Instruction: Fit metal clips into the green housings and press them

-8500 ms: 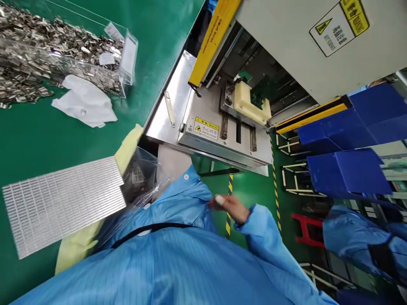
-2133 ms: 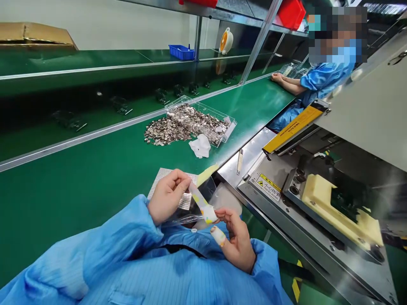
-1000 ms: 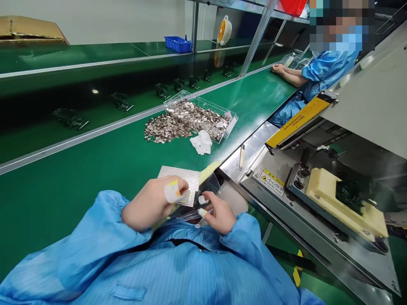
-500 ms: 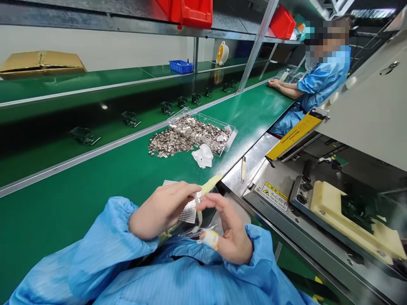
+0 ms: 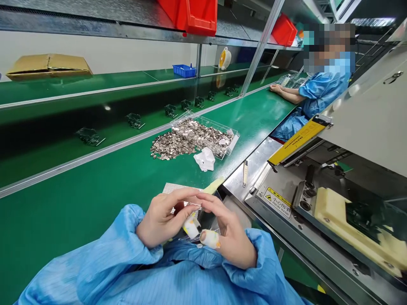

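My left hand (image 5: 167, 218) and my right hand (image 5: 232, 237) meet at the fingertips in front of my chest. The left fingers arch over, with the thumb stretched toward the right fingertips and a gap below the index finger. On the right, the fingers reach out and the thumb, in a white wrap (image 5: 210, 239) with yellow marks, stands apart. A second white wrapped piece (image 5: 191, 226) lies between the hands; whose finger it covers, I cannot tell. Behind the left hand, partly hidden, is a silvery ribbed sheet (image 5: 173, 187). Clear crinkled plastic shows below the hands.
Small metal pieces (image 5: 171, 145) are heaped beside and inside a clear tray (image 5: 235, 142), near crumpled white paper (image 5: 204, 159). Black parts (image 5: 90, 137) line the dark belt. At right stands a machine (image 5: 318, 224), with a cutter (image 5: 245, 173) beside it. A co-worker (image 5: 324, 89) sits beyond.
My left hand has turned, bringing its thumb into view near the right fingertips. The second white wrapped piece now shows between the hands. The view has shifted slightly.
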`<state>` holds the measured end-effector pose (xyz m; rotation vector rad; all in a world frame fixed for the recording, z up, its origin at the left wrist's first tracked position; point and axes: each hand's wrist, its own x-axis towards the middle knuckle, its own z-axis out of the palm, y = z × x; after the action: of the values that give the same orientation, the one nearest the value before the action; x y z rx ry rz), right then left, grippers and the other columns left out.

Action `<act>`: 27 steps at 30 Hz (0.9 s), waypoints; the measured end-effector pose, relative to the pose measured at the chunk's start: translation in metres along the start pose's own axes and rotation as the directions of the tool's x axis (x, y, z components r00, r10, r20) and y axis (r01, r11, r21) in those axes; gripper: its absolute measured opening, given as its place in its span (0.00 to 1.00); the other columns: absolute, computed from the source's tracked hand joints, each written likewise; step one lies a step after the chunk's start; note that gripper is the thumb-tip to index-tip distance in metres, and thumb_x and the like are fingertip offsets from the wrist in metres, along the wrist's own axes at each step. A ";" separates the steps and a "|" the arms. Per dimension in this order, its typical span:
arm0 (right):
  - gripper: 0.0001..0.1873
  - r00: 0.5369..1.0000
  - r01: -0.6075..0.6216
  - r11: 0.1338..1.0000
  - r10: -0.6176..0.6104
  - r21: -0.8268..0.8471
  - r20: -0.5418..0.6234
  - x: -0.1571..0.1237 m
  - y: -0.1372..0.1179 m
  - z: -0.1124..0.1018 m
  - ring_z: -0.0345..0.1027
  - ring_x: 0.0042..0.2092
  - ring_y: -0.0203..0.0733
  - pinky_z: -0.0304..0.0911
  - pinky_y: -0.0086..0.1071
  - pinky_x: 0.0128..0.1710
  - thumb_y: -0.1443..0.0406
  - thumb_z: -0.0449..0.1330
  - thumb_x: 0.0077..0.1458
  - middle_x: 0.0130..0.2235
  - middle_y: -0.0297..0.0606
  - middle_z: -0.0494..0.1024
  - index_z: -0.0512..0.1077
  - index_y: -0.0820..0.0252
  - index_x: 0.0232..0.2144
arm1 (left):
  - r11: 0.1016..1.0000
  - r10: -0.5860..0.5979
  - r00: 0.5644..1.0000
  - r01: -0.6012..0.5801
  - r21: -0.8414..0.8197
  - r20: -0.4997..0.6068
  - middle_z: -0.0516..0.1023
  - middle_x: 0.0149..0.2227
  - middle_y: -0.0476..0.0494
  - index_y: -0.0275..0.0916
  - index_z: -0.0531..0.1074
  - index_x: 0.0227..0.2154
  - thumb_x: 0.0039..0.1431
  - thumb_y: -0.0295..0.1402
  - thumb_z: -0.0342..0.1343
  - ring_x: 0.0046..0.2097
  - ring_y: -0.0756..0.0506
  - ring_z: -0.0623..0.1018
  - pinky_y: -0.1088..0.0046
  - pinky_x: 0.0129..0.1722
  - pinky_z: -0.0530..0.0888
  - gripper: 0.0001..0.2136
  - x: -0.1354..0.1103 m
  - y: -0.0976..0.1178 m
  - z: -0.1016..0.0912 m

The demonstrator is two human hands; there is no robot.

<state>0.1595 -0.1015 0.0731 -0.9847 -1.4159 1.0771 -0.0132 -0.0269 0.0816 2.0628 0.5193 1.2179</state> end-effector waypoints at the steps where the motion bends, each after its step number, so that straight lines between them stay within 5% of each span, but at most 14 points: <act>1: 0.25 1.000 -0.004 1.000 0.004 0.003 0.005 0.002 -0.002 0.001 0.60 0.62 0.52 0.56 0.49 0.61 0.51 0.66 0.54 0.60 0.42 0.68 0.72 0.44 0.53 | 1.000 0.011 1.000 -0.011 -0.006 0.011 0.83 0.36 0.47 0.44 0.68 0.51 0.58 0.21 0.59 0.30 0.51 0.82 0.82 0.28 0.77 0.20 -0.001 -0.001 0.000; 8: 0.30 0.990 -0.100 0.995 0.098 0.019 0.101 0.007 -0.015 0.004 0.57 0.64 0.54 0.53 0.47 0.63 0.48 0.65 0.53 0.62 0.44 0.66 0.72 0.51 0.55 | 0.998 -0.052 0.997 0.055 -0.042 0.061 0.83 0.36 0.47 0.44 0.65 0.54 0.58 0.22 0.58 0.21 0.55 0.74 0.83 0.21 0.71 0.22 -0.008 -0.004 0.003; 17: 0.24 0.999 -0.011 1.000 0.012 -0.006 0.050 -0.001 -0.001 0.006 0.58 0.63 0.54 0.54 0.49 0.63 0.53 0.65 0.55 0.63 0.43 0.65 0.73 0.48 0.54 | 0.988 -0.098 0.995 0.101 -0.118 0.031 0.79 0.37 0.48 0.44 0.67 0.50 0.58 0.24 0.59 0.20 0.59 0.67 0.85 0.20 0.66 0.18 -0.008 0.000 0.009; 27: 0.18 0.996 0.093 0.995 -0.093 -0.024 -0.013 -0.008 0.006 0.005 0.60 0.63 0.52 0.58 0.47 0.61 0.56 0.63 0.58 0.64 0.38 0.63 0.74 0.40 0.52 | 0.996 -0.013 0.999 0.017 -0.093 0.040 0.80 0.35 0.45 0.39 0.69 0.46 0.58 0.26 0.59 0.21 0.57 0.69 0.83 0.21 0.69 0.13 -0.007 0.003 0.013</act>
<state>0.1555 -0.1081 0.0655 -0.9321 -1.4510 0.9856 -0.0053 -0.0381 0.0751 1.9967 0.4500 1.1688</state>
